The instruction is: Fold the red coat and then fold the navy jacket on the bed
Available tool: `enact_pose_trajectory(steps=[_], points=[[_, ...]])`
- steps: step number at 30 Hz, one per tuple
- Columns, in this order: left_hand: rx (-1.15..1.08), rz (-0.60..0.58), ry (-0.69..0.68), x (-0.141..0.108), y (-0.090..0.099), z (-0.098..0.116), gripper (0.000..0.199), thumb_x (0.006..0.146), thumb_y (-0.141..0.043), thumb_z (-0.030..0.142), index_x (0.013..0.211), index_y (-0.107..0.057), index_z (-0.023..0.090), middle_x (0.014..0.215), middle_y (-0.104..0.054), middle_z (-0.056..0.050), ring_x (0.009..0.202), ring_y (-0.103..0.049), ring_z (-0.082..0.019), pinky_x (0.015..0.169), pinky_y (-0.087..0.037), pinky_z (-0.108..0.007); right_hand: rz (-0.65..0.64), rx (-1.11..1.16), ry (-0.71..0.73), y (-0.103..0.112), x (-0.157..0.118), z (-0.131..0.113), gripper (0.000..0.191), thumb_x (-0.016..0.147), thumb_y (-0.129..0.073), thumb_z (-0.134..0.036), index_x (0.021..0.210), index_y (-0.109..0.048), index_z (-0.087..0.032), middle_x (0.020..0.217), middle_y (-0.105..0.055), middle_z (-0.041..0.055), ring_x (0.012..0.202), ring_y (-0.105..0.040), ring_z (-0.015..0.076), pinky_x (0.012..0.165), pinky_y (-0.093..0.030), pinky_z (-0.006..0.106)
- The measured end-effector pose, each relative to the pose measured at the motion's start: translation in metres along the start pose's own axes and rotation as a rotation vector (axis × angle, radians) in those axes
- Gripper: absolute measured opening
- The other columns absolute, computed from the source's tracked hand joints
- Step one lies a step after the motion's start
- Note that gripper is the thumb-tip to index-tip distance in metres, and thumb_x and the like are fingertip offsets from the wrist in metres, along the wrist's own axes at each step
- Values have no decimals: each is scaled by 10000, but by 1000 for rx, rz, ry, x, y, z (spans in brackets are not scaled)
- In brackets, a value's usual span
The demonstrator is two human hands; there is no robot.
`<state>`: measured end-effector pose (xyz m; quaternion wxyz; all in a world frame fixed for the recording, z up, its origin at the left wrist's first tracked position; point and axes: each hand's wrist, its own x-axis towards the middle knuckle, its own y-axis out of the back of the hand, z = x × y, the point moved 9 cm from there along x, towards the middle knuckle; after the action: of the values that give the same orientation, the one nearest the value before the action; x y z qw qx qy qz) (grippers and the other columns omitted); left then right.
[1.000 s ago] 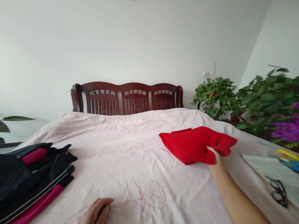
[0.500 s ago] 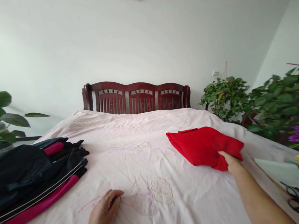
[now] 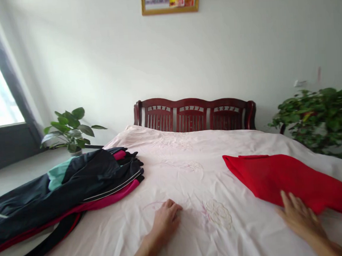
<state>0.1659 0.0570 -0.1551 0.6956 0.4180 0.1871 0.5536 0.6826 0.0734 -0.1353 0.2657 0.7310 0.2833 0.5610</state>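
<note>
The red cloth (image 3: 284, 183) is now lying spread flatter, and the right hand (image 3: 299, 216) is resting open-fingered on it instead of gripping its bunched edge.

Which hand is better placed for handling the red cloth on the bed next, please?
Probably the right hand: its fingers rest at the lower edge of the flat red cloth. The left hand lies apart from it, on the pale pink embroidered bedspread.

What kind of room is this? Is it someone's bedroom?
It looks like a bedroom, probably in a home. There is a big bed with a pale pink embroidered cover, a dark red wooden headboard, and a leafy potted plant by the window.
</note>
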Motion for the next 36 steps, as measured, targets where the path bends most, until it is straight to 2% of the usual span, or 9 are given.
enact_pose_trajectory(steps=[2,4,10,14,18,23,31,33,36], points=[[106,-33,-49,-9,-4,11,392,856,-523,179,1213,-649,282,1232,-616,-84,1147,-545,-259,957,-449,-388,37,-20,-62,-1,-5,3,681,661,-469,-517,1286,-635,-303,1196,-607,304,1178,-542,509,854,-345,707],[169,-39,-106,-21,-5,21,421,879,-537,220,1286,-594,310,1308,-586,-75,1205,-499,-284,1009,-424,-446,52,-28,-77,-1,-7,-16,668,650,-482,-477,1274,-644,-302,1207,-597,308,1233,-507,500,879,-344,700],[154,-80,-273,-64,9,34,440,910,-551,259,1348,-535,298,1446,-531,-49,1325,-449,-254,1130,-345,-437,-166,146,172,-42,-62,-170,535,812,-401,-481,1224,-653,-250,1234,-669,155,1215,-588,367,971,-500,530],[179,-85,-236,-85,37,9,483,881,-574,223,1357,-548,304,1483,-516,-43,1368,-436,-243,1165,-304,-419,-232,137,394,-52,-107,-238,433,849,-401,-393,1164,-693,-337,1310,-655,77,1237,-584,330,979,-494,523],[292,18,14,-102,85,-58,479,893,-522,219,1366,-571,276,1477,-529,-80,1390,-424,-283,1183,-259,-475,-242,112,424,-44,-108,-244,444,869,-386,-371,1180,-698,-313,1312,-654,90,1232,-590,315,977,-497,506],[628,407,414,-142,175,-147,499,894,-464,157,1382,-569,155,1497,-493,-157,1453,-323,-328,1196,-174,-524,-256,93,402,-45,-102,-242,476,906,-342,-382,1203,-687,-243,1303,-654,122,1210,-603,300,987,-493,475],[1017,812,613,-218,284,-173,494,955,-417,233,1433,-488,136,1514,-431,-177,1475,-227,-340,1182,-95,-590,-242,125,378,-50,-101,-238,444,891,-386,-402,1169,-695,-245,1271,-669,113,1194,-608,297,979,-493,454],[1024,794,694,-234,306,-184,488,951,-419,251,1415,-502,127,1461,-472,-194,1421,-310,-365,1156,-147,-601,-245,134,389,-48,-100,-241,401,876,-410,-384,1112,-715,-274,1246,-681,99,1183,-612,296,968,-496,442],[913,624,775,-243,330,-212,490,925,-470,294,1384,-542,137,1322,-568,-193,1238,-482,-383,1061,-313,-556,-252,137,376,-45,-99,-242,385,863,-421,-373,1085,-723,-284,1235,-686,94,1167,-618,297,963,-494,439]])
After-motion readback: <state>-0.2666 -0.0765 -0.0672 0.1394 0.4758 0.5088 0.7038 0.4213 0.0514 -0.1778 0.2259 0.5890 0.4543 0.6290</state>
